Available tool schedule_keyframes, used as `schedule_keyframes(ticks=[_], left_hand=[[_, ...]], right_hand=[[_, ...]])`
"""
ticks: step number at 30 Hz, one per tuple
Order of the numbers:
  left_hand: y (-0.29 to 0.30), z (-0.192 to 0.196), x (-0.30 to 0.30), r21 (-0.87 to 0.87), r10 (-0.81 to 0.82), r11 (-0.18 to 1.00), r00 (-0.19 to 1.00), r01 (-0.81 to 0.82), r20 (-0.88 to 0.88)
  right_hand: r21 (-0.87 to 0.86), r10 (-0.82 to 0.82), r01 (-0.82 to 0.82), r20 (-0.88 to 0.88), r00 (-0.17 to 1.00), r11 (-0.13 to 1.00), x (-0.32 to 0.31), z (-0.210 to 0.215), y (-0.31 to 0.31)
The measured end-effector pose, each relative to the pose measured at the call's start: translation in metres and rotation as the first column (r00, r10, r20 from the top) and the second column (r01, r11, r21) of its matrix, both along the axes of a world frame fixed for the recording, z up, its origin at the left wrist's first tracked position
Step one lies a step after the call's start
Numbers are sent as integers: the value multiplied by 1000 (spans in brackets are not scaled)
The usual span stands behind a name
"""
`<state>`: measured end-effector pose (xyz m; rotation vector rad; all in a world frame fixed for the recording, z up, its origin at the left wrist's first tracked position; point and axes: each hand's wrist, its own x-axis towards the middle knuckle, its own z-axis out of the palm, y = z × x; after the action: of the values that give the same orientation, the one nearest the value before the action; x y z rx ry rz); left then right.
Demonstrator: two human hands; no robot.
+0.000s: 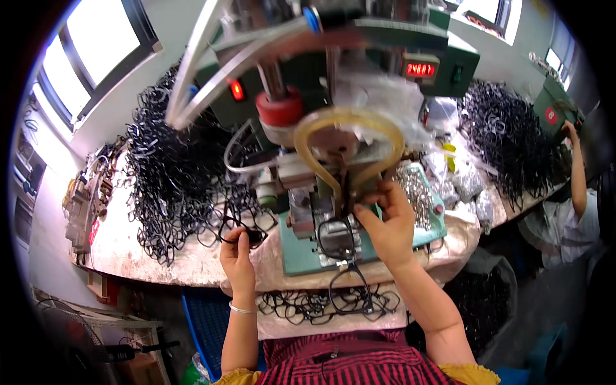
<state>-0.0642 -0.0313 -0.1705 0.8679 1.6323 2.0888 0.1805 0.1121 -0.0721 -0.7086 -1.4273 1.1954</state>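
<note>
My left hand [239,260] pinches a black eyeglass frame [256,237] at the table's front, beside the pile of frames. My right hand [390,231] reaches in under the yellowish tube loop [303,138] of a press machine [301,173], thumb and fingers drawn together at its metal fixture. What those fingers hold is hidden. Just left of them, a second dark eyeglass frame [353,238] lies lengthwise at the fixture, one rim over the metal and the other hanging toward me. The fixture stands on a green base plate [296,256].
Tangled black frames are heaped at left [173,173] and right [507,135]. Small metal parts [414,196] fill a green tray beside my right hand. Several frames [295,307] lie near my lap. A blue basket [202,327] stands below; a co-worker's arm [578,173] shows far right.
</note>
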Motion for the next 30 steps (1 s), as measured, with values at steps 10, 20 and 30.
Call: schedule_keyframes(ticks=[10,20,30], left_hand=[[-2,128,64,426,89,873,783,236,-616],[28,133,91,-69,-230,852,252,519,-940],[26,128,86,-112,-252,861,226,495,-941]], right_hand=[[-81,98,-107,-116,988,991,-2,22,-25],[488,-530,215,725,439,846,88,-51,31],[667,-498,-158,673,547,728,66,-56,47]])
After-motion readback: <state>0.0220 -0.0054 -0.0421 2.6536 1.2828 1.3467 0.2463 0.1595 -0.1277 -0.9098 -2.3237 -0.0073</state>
